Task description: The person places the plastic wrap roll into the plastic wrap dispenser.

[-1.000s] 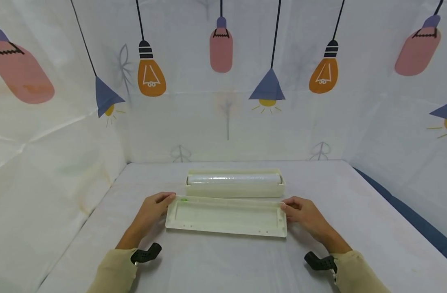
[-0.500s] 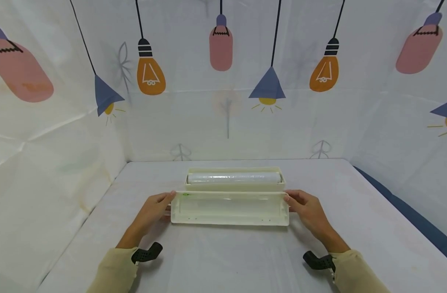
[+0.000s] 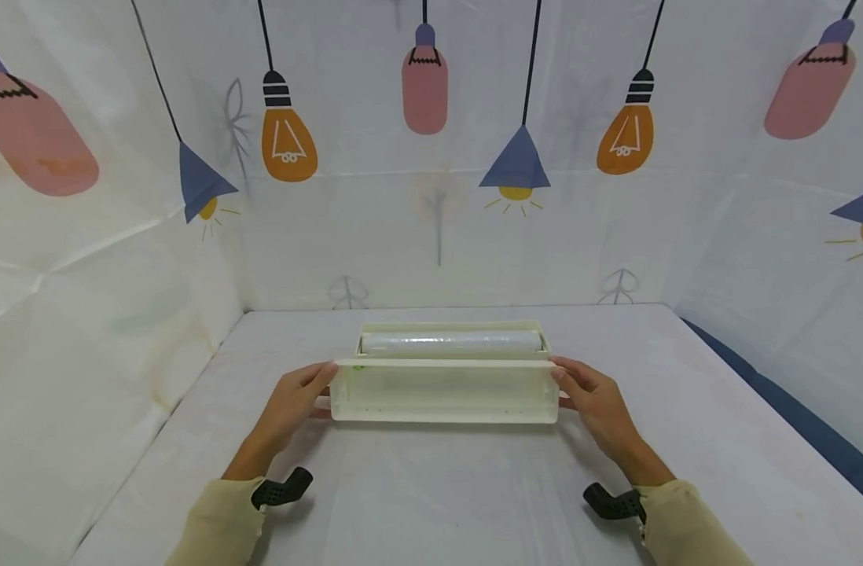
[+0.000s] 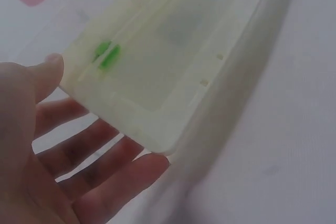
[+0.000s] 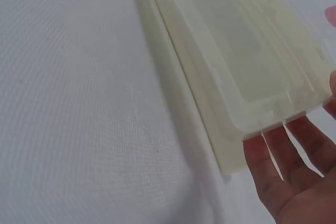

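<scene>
A long pale cream plastic lid (image 3: 444,393) is held at its two ends, its far edge raised and its inner face towards me. My left hand (image 3: 290,409) pinches the left end, thumb on top and fingers at the edge below. The right end is gripped by my right hand (image 3: 603,413) in the same way. Just behind the lid stands a matching long box (image 3: 453,325), its front wall hidden. In it lies a shiny roll of clear film (image 3: 451,342). A small green piece (image 4: 107,56) shows near the lid's left end in the left wrist view.
A white cloth-covered table (image 3: 446,495) spreads around the box and lid. White sheeting (image 3: 375,228) printed with lamps and bulbs rises behind and on both sides. Beyond the table's right edge lies a dark blue strip (image 3: 778,413).
Both hands have moved the lid forward towards the box and levelled its slant. Its far edge now overlaps the box's front in the head view. The box and roll stay in place.
</scene>
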`<state>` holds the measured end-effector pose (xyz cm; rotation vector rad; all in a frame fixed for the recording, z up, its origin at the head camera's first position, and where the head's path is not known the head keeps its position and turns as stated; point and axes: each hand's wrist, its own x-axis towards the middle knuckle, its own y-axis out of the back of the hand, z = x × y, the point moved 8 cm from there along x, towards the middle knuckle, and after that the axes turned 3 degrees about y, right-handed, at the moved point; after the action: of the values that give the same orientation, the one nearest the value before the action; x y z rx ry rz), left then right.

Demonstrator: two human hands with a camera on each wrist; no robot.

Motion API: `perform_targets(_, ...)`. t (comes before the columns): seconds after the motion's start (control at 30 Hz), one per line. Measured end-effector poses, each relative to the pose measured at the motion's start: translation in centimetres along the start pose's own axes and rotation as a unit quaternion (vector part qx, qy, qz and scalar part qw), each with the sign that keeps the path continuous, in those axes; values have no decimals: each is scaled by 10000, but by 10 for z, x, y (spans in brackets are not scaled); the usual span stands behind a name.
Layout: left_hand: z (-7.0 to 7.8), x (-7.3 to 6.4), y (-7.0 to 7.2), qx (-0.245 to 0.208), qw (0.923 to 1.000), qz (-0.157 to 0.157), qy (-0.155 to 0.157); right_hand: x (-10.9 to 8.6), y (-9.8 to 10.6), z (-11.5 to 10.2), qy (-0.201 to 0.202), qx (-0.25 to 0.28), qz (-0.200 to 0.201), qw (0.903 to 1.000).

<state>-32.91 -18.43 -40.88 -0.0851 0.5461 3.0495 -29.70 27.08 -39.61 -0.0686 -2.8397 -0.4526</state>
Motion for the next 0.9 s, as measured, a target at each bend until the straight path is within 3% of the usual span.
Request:
perform_targets(0.23,14,-3,-2,-294,9969,-152,-709,2,5,-3,-229,645,70,9976)
perform_targets(0.47,18,-4,-7,-373,9936,-198,-1049,0,3,2,-825,1334,-200,9874)
perform_targets(0.67,21,-7,-7,-467,9894,-146,-1366,-3,2,2,-837,1227,-342,9883)
perform_targets(0.9,20,-7,-5,-597,9874,-291,-1437,-2,1,-3,-683,1315,-475,9878)
